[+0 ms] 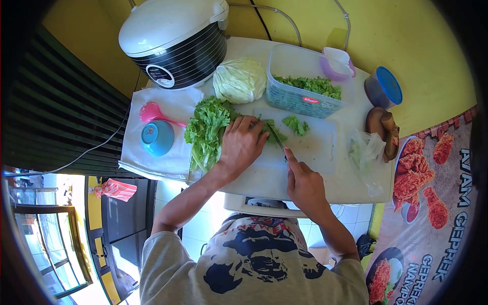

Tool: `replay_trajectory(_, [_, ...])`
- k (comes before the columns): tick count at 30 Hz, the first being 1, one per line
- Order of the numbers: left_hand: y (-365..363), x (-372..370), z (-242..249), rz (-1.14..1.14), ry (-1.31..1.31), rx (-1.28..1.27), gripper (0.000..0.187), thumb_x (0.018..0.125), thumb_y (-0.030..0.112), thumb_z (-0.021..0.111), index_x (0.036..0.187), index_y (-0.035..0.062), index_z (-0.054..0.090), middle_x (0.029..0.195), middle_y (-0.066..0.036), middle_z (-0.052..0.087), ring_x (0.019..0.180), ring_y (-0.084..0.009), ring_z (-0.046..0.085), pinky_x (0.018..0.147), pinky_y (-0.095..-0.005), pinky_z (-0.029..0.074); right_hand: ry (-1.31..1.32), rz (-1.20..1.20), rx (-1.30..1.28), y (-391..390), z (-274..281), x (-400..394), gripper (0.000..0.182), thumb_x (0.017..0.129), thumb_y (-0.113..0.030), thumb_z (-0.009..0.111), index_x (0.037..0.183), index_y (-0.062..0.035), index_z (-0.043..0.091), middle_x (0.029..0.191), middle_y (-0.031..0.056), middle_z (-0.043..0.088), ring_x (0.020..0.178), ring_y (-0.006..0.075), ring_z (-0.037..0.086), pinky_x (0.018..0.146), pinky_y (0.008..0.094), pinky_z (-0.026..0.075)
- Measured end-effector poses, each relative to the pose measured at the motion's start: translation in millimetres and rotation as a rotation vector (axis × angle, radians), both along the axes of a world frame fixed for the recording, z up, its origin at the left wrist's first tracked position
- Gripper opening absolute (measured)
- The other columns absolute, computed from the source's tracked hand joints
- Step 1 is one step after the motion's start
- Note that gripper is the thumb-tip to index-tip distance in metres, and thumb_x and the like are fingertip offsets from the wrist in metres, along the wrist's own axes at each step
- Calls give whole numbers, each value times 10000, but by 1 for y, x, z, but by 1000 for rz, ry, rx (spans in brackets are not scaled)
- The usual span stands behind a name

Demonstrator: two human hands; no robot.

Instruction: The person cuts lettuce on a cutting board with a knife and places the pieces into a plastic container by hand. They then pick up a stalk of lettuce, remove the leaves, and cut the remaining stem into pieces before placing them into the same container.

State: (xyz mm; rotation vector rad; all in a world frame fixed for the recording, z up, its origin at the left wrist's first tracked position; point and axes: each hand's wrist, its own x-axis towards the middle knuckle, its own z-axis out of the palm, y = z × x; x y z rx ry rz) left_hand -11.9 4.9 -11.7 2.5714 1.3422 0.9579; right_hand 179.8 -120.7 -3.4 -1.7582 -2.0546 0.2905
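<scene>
Green leaves lie pinned under the left hand, its fingers curled down on the bunch at the middle of the board. The right hand has a clenched grip on the knife, whose blade slants up and left to meet the leaves just beside the left fingertips. A small heap of cut pieces sits just past the blade, apart from it. Right of the knife the board is bare up to its right edge, and bare again along its near edge by the right wrist.

Uncut lettuce lies against the left wrist, hanging over the board's left edge. Behind it stands a cabbage, and beside that a clear tub with chopped greens inside, touching the board's far edge. A rice cooker fills the far left corner of the desk. On a white cloth at the left lie a blue bowl and a pink scoop. At the right edge are a plastic bag, a brown object I cannot identify, and a jar with a blue lid.
</scene>
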Motion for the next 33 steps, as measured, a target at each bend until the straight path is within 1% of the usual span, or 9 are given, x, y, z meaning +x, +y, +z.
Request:
replay_trajectory(2, [0,-1,-1,-1,-5,-26,271,894,205,793,1129,70,780,1074,-104,679,983,-320,666,860,-441,533,4,-4,-3,1,-1,-1,669,942,-68,631,1582,-129,445,754,131,634,512,323,644,508,455,559])
replay_trajectory(9, [0,0,-3,4,10,-19,270,899,215,791,1125,67,785,1070,-83,674,966,-286,673,861,-435,533,-21,1,-6,5,-2,-1,675,930,-78,646,1576,-130,457,755,130,639,517,326,649,513,457,563])
replay_trajectory(14, [1,-1,-5,4,11,-21,273,895,218,796,1122,68,789,1069,-71,673,962,-256,674,862,-431,534,-60,0,-11,17,4,-6,662,918,-83,655,1558,-129,490,743,135,653,533,333,663,522,458,567])
replay_trajectory(21, [0,0,-2,14,17,-23,267,895,210,794,1120,67,791,1059,-69,672,942,-255,679,861,-428,534,-55,46,30,42,-2,-4,659,904,-72,659,1544,-118,511,731,138,664,532,332,659,524,460,561])
replay_trajectory(26, [-1,1,-1,22,8,-37,257,897,214,791,1103,62,793,1059,-67,667,947,-252,679,864,-430,532,-41,65,26,1,-3,20,686,893,-51,664,1556,-117,499,689,115,636,490,301,617,492,439,534])
replay_trajectory(29, [-2,0,1,18,10,-51,282,905,218,785,1138,59,782,1080,-78,657,966,-257,675,863,-427,528,-54,70,-21,-30,-1,31,692,899,-44,660,1565,-119,488,680,101,623,477,280,602,477,423,518])
replay_trajectory(33, [-2,1,-1,41,31,-86,426,905,218,789,1274,22,706,1189,-147,631,1072,-328,652,924,-449,528,0,56,-32,-44,5,36,669,923,-34,646,1566,-121,487,687,91,620,480,264,598,473,407,507])
